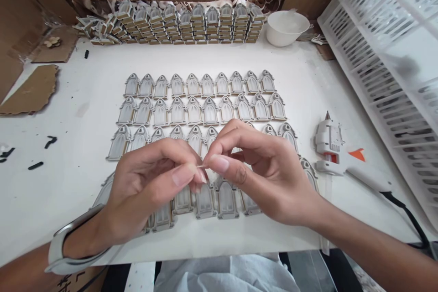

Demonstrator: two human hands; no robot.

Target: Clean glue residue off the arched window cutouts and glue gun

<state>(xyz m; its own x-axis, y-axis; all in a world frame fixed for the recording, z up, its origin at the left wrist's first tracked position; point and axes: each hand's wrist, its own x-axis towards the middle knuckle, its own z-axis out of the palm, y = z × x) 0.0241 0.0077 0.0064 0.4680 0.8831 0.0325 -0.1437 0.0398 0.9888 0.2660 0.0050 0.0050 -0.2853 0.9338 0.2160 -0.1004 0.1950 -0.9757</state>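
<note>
My left hand (pixel 150 180) and my right hand (pixel 260 171) meet above the middle of the white table (pixel 68 200). Both pinch thumb against fingers around something tiny and thin that I cannot make out. Under and beyond the hands lie several rows of small grey arch-shaped window pieces (pixel 201 98), flat and side by side. The hands hide part of the nearer rows. A silver bracelet (pixel 59 248) circles my left wrist.
Stacks of the same arch pieces (pixel 191 25) line the back edge. A white bowl (pixel 286 27) stands at the back right. A white glue gun (pixel 330 143) with a black cord lies right. A white slatted crate (pixel 390 68) leans at the right. Cardboard scraps (pixel 32 91) lie left.
</note>
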